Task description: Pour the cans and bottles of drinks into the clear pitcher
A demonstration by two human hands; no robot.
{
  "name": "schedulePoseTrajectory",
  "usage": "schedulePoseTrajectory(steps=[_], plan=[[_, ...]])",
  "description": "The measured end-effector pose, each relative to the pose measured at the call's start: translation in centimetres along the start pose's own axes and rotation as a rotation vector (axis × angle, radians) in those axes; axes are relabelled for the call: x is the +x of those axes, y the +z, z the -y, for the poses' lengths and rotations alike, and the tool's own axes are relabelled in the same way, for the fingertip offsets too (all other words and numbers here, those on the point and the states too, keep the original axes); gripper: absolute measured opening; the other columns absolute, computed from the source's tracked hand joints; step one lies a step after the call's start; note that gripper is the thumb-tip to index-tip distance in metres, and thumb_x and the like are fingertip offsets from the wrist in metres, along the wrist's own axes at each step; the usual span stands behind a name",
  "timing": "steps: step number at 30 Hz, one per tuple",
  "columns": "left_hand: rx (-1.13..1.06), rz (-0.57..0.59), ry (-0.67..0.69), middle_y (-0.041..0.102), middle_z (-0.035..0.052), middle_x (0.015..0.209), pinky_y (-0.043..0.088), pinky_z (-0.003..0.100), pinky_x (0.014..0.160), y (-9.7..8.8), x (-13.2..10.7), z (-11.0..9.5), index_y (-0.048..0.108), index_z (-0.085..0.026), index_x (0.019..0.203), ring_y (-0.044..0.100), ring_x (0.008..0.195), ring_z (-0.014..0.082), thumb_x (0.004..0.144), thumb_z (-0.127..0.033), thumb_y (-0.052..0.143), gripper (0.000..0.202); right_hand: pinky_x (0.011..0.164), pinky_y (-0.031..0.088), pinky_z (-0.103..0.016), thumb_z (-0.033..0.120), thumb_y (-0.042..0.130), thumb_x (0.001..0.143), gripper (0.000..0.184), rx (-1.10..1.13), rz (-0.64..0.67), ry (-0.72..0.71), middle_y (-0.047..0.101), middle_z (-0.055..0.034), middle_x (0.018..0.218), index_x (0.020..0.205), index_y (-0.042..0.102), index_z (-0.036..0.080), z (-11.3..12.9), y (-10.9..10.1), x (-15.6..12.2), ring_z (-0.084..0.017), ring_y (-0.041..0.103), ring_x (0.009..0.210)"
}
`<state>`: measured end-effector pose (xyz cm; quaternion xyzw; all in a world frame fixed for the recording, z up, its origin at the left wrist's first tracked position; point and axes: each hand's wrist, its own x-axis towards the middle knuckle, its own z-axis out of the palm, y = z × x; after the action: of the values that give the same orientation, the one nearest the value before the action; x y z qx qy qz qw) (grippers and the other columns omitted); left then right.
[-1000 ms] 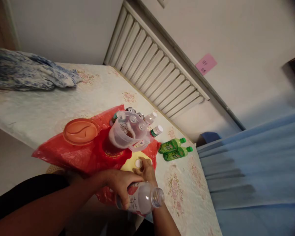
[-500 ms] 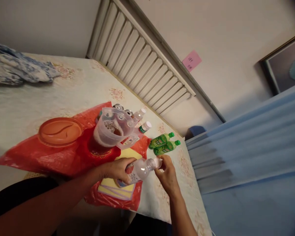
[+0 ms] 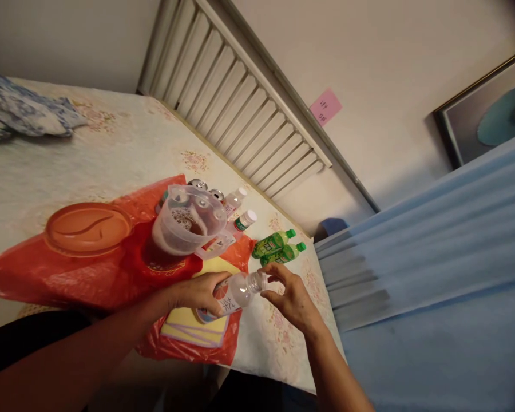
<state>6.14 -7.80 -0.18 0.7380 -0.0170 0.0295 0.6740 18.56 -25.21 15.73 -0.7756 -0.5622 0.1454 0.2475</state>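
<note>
Wrapped firmly around a clear plastic bottle (image 3: 240,289), the left hand (image 3: 203,294) holds it by the lower body. Curved thumb and fingertips of the right hand (image 3: 289,294) sit at the bottle's mouth; whether they are pinching a cap there cannot be told. Held in front of the person, over the near part of a table, the bottle points its mouth toward the right hand. Its shoulder is see-through and glossy, catching bright highlights, and its neck is ringed with ridges. Around the body runs a label with a round orange-red picture and dark written characters, partly covered by the left fingers. Beneath lies a yellow sheet (image 3: 193,335) with lilac edging, on a red plastic bag (image 3: 19,266). Beyond the left hand, a translucent pitcher (image 3: 217,220) contains brown, foamy liquid, with an orange lid (image 3: 88,226) near it.
</note>
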Motion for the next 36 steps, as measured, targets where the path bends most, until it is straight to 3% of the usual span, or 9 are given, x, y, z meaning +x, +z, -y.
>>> schedulePoseTrajectory(steps=[6,10,19,25,30,33,36], plan=[[0.024,-0.040,-0.024,0.065,-0.0007,0.107,0.050,0.028,0.080,0.0,-0.1,-0.5,0.058,-0.021,0.118,0.061,0.095,0.0211,0.054,-0.025,0.073,0.066,0.085,0.053,-0.035,0.026,0.068,0.087,0.022,0.068,0.021,-0.072,0.070,-0.0046,0.108,0.109,0.067,0.024,0.0,-0.2,0.5,-0.020,0.065,0.093],[0.019,-0.038,-0.016,0.065,-0.0002,0.110,0.050,0.029,0.082,0.1,0.1,0.0,0.057,-0.021,0.120,0.061,0.099,0.0226,0.054,-0.025,0.074,0.068,0.089,0.051,-0.037,0.023,0.066,0.090,0.025,-0.021,0.038,-0.143,0.070,-0.0057,0.111,0.115,0.066,0.025,0.0,-0.3,0.5,-0.021,0.064,0.098],[0.019,-0.051,-0.007,0.065,-0.0007,0.114,0.049,0.031,0.088,0.4,0.3,0.5,0.056,-0.023,0.122,0.061,0.101,0.0233,0.056,-0.027,0.073,0.069,0.090,0.050,-0.036,0.016,0.064,0.089,0.028,-0.129,0.037,-0.135,0.070,-0.0061,0.111,0.117,0.065,0.024,0.2,-0.1,0.4,-0.021,0.064,0.099],[0.013,-0.060,-0.021,0.066,0.0008,0.113,0.049,0.031,0.087,0.4,0.0,-0.1,0.057,-0.021,0.120,0.061,0.102,0.0242,0.055,-0.025,0.073,0.067,0.077,0.048,-0.031,0.031,0.065,0.092,0.020,-0.183,0.057,-0.098,0.070,-0.0049,0.094,0.109,0.068,0.021,0.4,0.0,0.5,-0.019,0.063,0.084],[0.017,-0.060,-0.020,0.066,0.0007,0.112,0.049,0.031,0.086,0.4,-0.2,-0.8,0.057,-0.020,0.121,0.060,0.103,0.0246,0.055,-0.025,0.072,0.068,0.059,0.040,-0.026,0.049,0.062,0.091,0.032,-0.235,-0.012,0.021,0.061,-0.0010,0.072,0.087,0.065,0.017,0.1,0.8,0.7,-0.014,0.052,0.063],[0.004,-0.068,-0.018,0.066,0.0004,0.108,0.049,0.030,0.084,0.4,-0.3,-1.0,0.058,-0.019,0.118,0.061,0.100,0.0242,0.053,-0.026,0.072,0.066,0.056,0.038,-0.026,0.053,0.056,0.092,0.037,-0.133,-0.083,0.070,0.058,0.0001,0.067,0.088,0.064,0.017,-1.2,1.4,0.7,-0.013,0.050,0.058],[-0.003,-0.078,-0.006,0.067,-0.0006,0.104,0.050,0.029,0.079,0.3,-0.3,-0.8,0.059,-0.019,0.117,0.061,0.094,0.0227,0.054,-0.027,0.071,0.064,0.060,0.046,-0.027,0.051,0.056,0.090,0.041,0.163,-0.197,0.103,0.064,-0.0015,0.077,0.112,0.061,0.017,-3.2,2.3,0.2,-0.016,0.057,0.065]])
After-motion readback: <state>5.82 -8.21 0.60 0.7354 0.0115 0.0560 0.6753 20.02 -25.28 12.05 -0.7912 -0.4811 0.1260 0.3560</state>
